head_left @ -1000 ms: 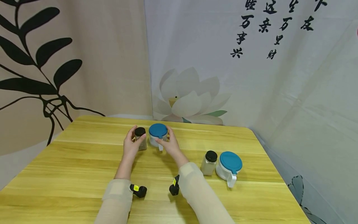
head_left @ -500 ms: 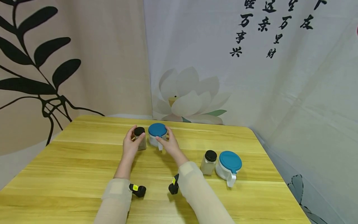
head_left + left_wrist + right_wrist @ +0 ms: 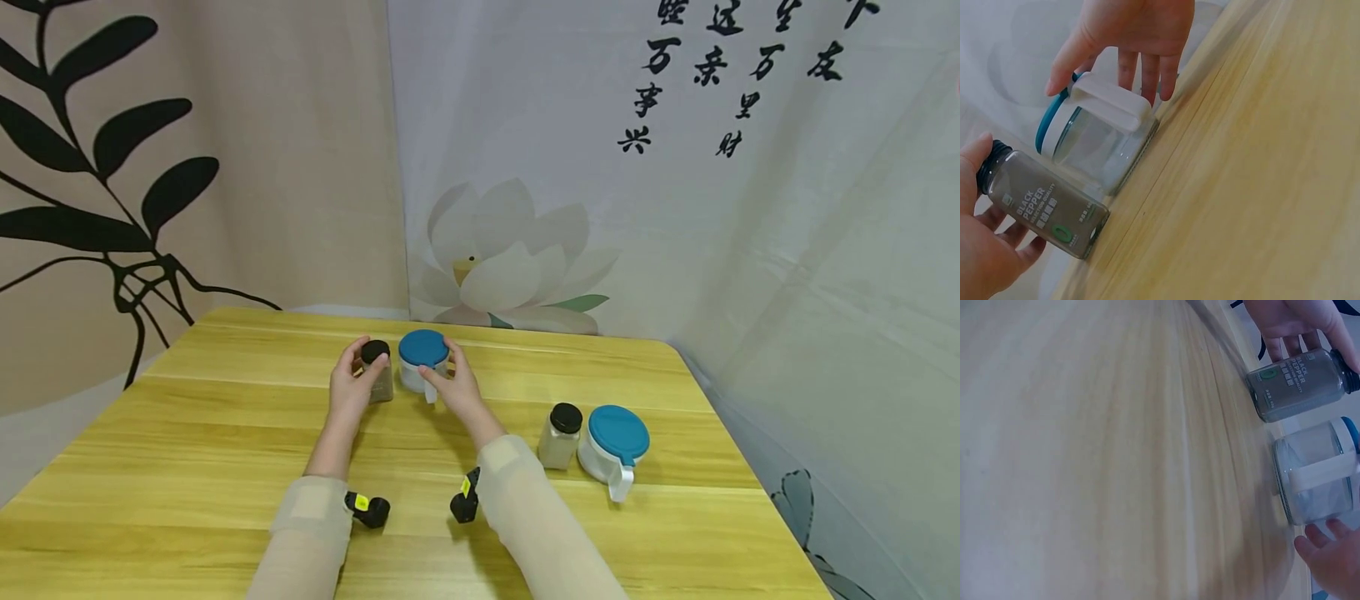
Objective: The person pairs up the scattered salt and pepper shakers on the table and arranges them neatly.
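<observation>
The head view is bright and evenly lit, soft shadows lying on the yellow wood-grain surface (image 3: pixel 187 467); the 2 wrist views look dimmer and hazier, the right one bluish.

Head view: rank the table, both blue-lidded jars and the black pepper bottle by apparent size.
1. table
2. right blue-lidded jar (nearer; true size unsure)
3. left blue-lidded jar
4. black pepper bottle, partly hidden
</observation>
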Demonstrator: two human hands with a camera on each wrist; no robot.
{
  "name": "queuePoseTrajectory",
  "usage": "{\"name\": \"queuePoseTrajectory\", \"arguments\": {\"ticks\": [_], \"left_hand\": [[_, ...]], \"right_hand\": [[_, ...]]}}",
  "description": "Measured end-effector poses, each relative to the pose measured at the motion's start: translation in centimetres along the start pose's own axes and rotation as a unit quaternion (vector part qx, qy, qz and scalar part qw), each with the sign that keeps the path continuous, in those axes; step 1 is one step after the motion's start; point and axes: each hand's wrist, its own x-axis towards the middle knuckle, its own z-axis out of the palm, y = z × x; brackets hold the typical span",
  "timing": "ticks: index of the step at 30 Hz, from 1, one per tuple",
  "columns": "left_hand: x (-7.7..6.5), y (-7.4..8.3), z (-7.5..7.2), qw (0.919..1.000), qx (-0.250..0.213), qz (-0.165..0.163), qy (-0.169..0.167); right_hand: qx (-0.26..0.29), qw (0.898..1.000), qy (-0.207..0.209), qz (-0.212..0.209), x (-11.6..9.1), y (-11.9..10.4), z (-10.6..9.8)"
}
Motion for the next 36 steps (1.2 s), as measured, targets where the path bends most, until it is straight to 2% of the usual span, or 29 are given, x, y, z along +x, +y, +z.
{"name": "queuePoseTrajectory", "arguments": {"ticks": [9,19,36], "left_hand": [[0.0,0.1,0.0,1.0000,0.006,0.003,-0.001],[0.0,0.0,0.0,1.0000,0.005,0.001,-0.003],[-0.6,0.5,-0.1,0.9997,0.008,0.001,-0.024]], "right_hand": [[-0.002,1.000,0.007,-0.010,-0.2,0.0,0.0],[0.001,1.000,0.021,0.001,-0.6,0.0,0.1],[0.003,0.998,0.055,-0.028,-1.3,0.7,0.0]]}}
